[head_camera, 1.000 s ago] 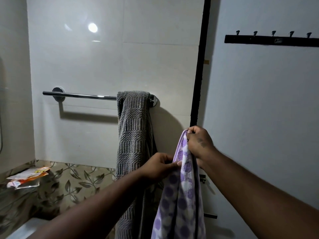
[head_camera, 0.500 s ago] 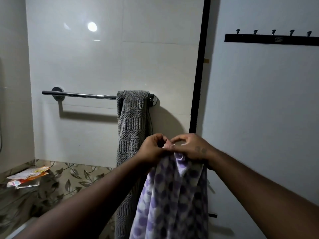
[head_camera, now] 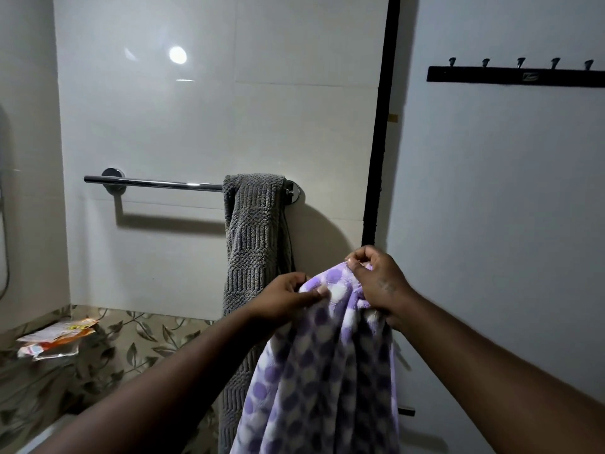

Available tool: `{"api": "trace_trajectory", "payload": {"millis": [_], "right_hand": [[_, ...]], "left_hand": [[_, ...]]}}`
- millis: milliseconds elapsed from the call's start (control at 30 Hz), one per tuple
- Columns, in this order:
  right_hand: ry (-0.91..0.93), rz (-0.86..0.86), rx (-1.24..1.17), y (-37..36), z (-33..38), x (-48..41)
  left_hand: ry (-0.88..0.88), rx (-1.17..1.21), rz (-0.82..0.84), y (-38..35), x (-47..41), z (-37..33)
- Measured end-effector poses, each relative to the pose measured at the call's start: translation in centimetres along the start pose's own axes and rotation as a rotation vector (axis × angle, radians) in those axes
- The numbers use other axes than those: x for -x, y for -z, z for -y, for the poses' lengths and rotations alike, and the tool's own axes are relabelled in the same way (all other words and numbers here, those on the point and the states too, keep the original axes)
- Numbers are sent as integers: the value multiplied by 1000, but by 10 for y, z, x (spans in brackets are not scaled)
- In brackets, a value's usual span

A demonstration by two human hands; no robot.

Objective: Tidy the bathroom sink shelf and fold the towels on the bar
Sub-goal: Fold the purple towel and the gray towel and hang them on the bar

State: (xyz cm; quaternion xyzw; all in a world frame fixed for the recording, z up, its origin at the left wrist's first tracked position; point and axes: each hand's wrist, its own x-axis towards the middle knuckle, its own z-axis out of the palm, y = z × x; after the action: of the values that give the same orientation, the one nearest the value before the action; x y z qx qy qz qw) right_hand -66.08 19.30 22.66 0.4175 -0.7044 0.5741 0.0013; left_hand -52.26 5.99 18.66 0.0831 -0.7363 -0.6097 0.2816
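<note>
Purple-and-white dotted fleece towel [head_camera: 327, 371] hangs before glossy white wall tiles [head_camera: 196, 126], its top edge pinched by left hand [head_camera: 284, 299] and right hand [head_camera: 379, 283] (fingers of both curled tight). Grey ribbed towel [head_camera: 255, 240] drapes the chrome bar [head_camera: 154, 183]; black hook rail [head_camera: 514, 75], right wall.

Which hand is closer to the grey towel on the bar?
Left. The left hand is right beside the grey towel; the right hand is farther right, gripping the top of the spotted towel.
</note>
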Motion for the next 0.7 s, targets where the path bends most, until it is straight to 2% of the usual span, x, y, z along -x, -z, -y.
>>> {"api": "trace_trajectory", "payload": {"millis": [67, 200, 233, 333, 400, 467, 533, 600, 633, 700], "right_hand": [[39, 52, 0, 1, 2, -1], [71, 335, 102, 7, 11, 2], [76, 317, 114, 7, 10, 1], [71, 121, 30, 9, 7, -2], [34, 20, -4, 11, 4, -2], [69, 1, 91, 14, 3, 0], [140, 110, 102, 12, 6, 3], [162, 327, 51, 8, 12, 7], [160, 431, 41, 4, 13, 9], [137, 522, 66, 1, 17, 10]], "left_hand": [[-24, -14, 17, 3, -2, -10], [-67, -128, 81, 5, -4, -23], [-58, -138, 95, 5, -4, -21], [43, -55, 156, 7, -1, -8], [68, -49, 112, 10, 1, -2], [-8, -147, 11, 11, -2, 0], [-134, -303, -59, 8, -6, -3], [-234, -385, -75, 0, -9, -9], [-261, -405, -76, -4, -11, -11], [-298, -485, -96, -6, -13, -14]]}}
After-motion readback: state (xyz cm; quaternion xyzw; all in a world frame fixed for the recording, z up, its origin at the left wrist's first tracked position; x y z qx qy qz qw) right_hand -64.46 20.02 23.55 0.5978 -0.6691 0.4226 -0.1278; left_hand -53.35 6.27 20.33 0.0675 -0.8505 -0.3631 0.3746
